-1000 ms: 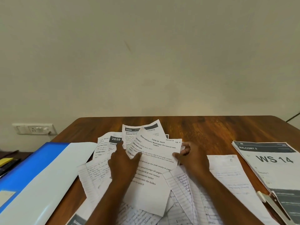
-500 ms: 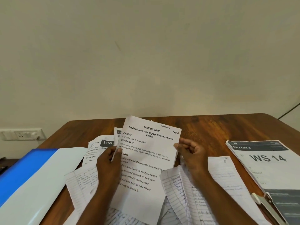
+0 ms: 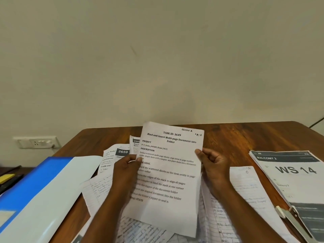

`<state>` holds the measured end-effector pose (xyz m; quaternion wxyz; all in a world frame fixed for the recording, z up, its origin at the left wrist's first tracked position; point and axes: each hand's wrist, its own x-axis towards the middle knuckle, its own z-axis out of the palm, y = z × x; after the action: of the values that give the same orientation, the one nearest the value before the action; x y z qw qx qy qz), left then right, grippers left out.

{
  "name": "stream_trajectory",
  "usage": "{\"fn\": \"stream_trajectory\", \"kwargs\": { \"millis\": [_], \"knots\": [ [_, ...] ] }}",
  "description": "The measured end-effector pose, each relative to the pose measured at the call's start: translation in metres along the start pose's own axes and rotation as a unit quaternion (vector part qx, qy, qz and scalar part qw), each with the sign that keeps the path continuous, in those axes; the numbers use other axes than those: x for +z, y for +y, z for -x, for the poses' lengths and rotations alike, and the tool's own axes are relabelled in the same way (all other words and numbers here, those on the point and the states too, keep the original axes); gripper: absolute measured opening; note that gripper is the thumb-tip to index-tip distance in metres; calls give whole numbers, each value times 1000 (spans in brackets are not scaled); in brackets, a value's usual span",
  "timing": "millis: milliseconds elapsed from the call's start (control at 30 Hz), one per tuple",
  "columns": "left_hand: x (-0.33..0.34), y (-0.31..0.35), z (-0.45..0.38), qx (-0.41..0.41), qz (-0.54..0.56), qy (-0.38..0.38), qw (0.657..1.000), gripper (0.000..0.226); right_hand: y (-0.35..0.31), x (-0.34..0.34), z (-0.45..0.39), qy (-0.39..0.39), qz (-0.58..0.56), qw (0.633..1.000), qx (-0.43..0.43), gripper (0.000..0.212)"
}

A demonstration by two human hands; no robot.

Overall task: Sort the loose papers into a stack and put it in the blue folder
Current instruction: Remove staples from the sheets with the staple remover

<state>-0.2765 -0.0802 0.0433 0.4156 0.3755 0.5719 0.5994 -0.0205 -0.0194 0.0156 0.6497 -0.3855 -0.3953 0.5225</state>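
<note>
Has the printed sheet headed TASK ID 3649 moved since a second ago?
Yes. The printed sheet headed TASK ID 3649 has been lifted: its top edge now reaches the brown wooden table's far edge.

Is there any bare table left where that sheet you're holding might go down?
Bare wood shows along the table far edge, behind the loose papers, and in a strip between the handwritten page and the WS 14 booklet. The middle is crowded with papers; the blue folder fills the left.
</note>
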Motion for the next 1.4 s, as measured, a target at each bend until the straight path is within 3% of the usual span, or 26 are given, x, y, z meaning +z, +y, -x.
{"fn": "stream_trajectory", "kwargs": {
  "millis": [200, 333, 400, 500, 633, 733, 767, 833, 933, 1033, 1133, 1200, 1400],
  "knots": [
    [-9, 18, 6, -44, 30, -111, 992, 14, -28, 9, -1, 60, 3, 998, 35, 16],
    [-19, 23, 8, -80, 168, -187, 965, 43, -46, 26, 4, -12, -11, 998, 62, 17],
    [-25, 27, 12, -101, 242, -215, 941, 33, -55, 32, 6, -55, 3, 994, 93, 26],
    [-29, 35, 16, -72, 260, -178, 946, 27, -65, 37, 10, -97, 62, 984, 135, 33],
    [-45, 36, 4, -46, 252, -97, 962, 50, -75, 49, 25, -142, 44, 975, 167, 14],
    [-55, 38, 2, -61, 252, -103, 960, 80, -82, 52, 35, -177, 47, 971, 156, 11],
    [-56, 42, 5, -60, 258, -119, 957, 70, -84, 52, 38, -185, 60, 968, 156, 11],
    [-57, 44, 5, -69, 233, -119, 963, 44, -86, 45, 41, -199, 97, 961, 165, 15],
    [-52, 36, 6, -72, 200, -157, 965, 82, -89, 24, 41, -223, 172, 939, 198, 23],
    [-36, 30, 9, -57, 101, -184, 976, 54, -85, -2, 37, -233, 242, 914, 228, 19],
    [-17, 24, 14, -55, -3, -201, 978, 53, -69, -19, 38, -210, 244, 916, 241, 10],
    [-10, 19, 15, -48, -55, -205, 976, 53, -57, -24, 38, -187, 233, 924, 240, 18],
    [-2, 10, 15, -58, -100, -165, 979, 44, -42, -30, 35, -134, 199, 941, 237, 13]
  ]
}}
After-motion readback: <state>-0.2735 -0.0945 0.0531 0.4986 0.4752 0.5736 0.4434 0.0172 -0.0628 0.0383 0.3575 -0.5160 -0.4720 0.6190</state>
